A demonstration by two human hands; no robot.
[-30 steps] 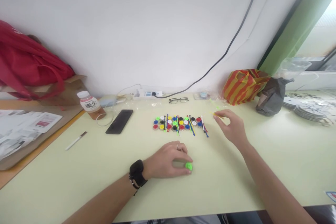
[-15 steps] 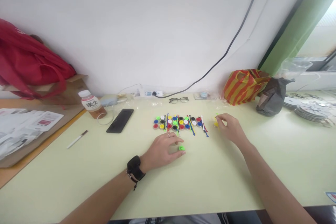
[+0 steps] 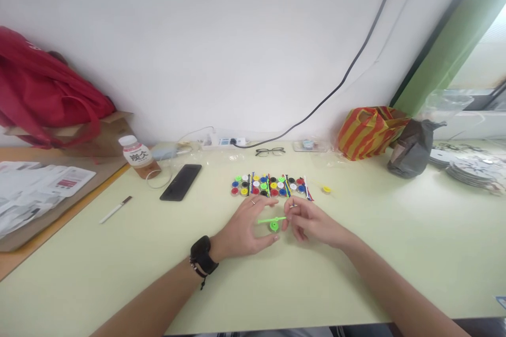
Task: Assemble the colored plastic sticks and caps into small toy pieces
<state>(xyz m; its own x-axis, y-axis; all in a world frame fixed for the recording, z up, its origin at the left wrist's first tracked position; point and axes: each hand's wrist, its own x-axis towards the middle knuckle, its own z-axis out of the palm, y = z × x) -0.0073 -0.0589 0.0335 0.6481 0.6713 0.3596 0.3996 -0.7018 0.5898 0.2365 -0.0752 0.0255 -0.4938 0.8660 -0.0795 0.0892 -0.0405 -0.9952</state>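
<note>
A small round green plastic piece (image 3: 273,228) rests on the table between my hands. My left hand (image 3: 247,226) curves around it from the left, thumb and fingers spread, with a gap to the piece. Pinched by my right hand (image 3: 310,222) is a thin green plastic arrow (image 3: 271,220), held roughly level just over the round piece. Beyond the hands lie rows of coloured round pieces (image 3: 256,191) with bundles of thin arrows (image 3: 286,185) laid between them. A yellow round piece (image 3: 326,189) with a thin yellow arrow sits apart on the right.
A phone (image 3: 181,182), a pen (image 3: 116,209) and a bottle (image 3: 138,157) are on the left. Glasses (image 3: 270,152) and a power strip (image 3: 221,141) lie near the wall. A striped bag (image 3: 367,132), a grey bag (image 3: 411,150) and stacked discs (image 3: 472,171) stand at the right.
My right hand has moved left from beside the yellow piece to the green round piece, bringing the green arrow with it. My left hand has opened slightly around the round piece.
</note>
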